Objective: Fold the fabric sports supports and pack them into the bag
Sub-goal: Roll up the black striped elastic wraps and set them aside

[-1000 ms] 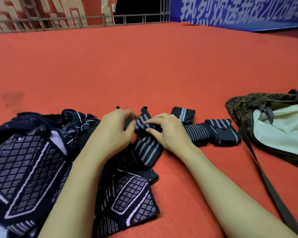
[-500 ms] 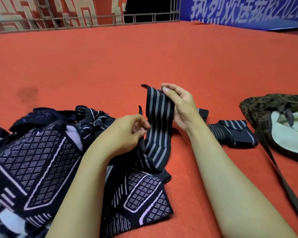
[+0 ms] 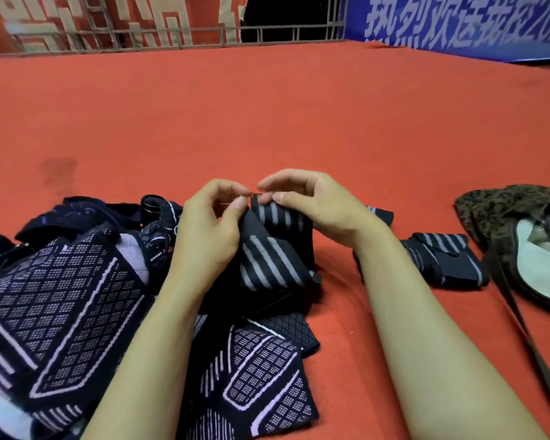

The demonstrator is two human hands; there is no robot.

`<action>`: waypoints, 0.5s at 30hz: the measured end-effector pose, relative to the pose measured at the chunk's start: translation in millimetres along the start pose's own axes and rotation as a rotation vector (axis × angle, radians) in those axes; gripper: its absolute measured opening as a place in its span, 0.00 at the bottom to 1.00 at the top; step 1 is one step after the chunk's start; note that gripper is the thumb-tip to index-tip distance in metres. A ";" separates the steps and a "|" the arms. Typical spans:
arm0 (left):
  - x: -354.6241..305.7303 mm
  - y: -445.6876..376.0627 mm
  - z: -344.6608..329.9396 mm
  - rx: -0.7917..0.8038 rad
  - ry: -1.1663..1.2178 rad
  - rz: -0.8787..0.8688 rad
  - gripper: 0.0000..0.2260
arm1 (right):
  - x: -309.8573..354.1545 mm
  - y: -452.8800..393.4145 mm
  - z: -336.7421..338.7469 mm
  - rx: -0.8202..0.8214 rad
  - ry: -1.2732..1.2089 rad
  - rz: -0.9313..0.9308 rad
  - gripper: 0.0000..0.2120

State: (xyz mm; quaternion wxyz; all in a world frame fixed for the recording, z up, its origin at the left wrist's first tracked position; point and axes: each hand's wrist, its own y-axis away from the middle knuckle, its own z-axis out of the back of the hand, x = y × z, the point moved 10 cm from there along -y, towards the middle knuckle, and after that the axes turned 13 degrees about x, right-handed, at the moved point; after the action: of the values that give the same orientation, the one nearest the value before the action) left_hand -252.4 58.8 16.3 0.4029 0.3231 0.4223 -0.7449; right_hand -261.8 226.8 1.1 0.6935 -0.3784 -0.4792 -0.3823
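Nearest camera: two bare forearms reach fwd over a pile of dark patterned supports [image 3: 77, 312] spread on the red carpet [image 3: 267, 122], lower left to centre. One patterned support [image 3: 261, 376] lies flat between the forearms.

Mid: left hand [image 3: 207, 236] and right hand [image 3: 318, 208] meet above the pile, both gripping a black strap w/ grey stripes [image 3: 273, 249]. Left thumb and fingers pinch its top left edge; right thumb presses top right edge, fingers curled over. Strap is doubled over, lower part hanging twd the pile.

Right of right wrist: folded striped strap [image 3: 445, 258] lies on carpet, apart from hands. Another dark piece [image 3: 381, 214] shows just behind the right wrist, mostly hidden.

Far right: bag [image 3: 502, 211], mottled brown outside, pale lining, mouth open, strap trailing twd camera.

Far: railing [image 3: 172, 36] and blue banner [image 3: 458, 23] at carpet edge.
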 end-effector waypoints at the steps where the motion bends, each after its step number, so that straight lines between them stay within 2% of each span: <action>1: 0.5 0.0 5.6 -0.032 0.027 -0.012 0.08 | 4.6 0.8 -4.8 0.044 0.171 -0.075 0.08; 3: 1.2 -0.4 15.5 -0.090 0.070 -0.032 0.07 | 7.2 2.6 -14.9 0.142 0.457 -0.242 0.18; 5: 0.2 -0.7 22.2 -0.140 0.086 -0.048 0.07 | 3.6 3.2 -31.3 0.270 0.636 -0.385 0.26; 7: -1.1 0.1 24.8 -0.172 0.116 -0.064 0.08 | -0.8 -0.8 -44.7 0.328 0.781 -0.441 0.27; 9: -4.8 0.0 21.5 -0.149 0.153 -0.087 0.07 | 3.7 -8.8 -47.5 0.288 0.891 -0.393 0.25; 12: -9.4 -2.8 12.8 -0.024 0.039 -0.067 0.07 | 10.0 -12.0 -42.3 0.234 0.868 -0.309 0.24; 15: 10.0 -4.8 -6.8 0.247 -0.140 0.082 0.10 | 11.1 -9.7 -36.8 0.223 0.854 -0.276 0.23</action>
State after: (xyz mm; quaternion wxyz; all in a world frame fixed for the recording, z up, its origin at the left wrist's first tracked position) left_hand -260.3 63.1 7.0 0.4185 0.3343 0.2850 -0.7949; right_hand -253.9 188.1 3.8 0.8078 -0.0429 -0.2348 -0.5390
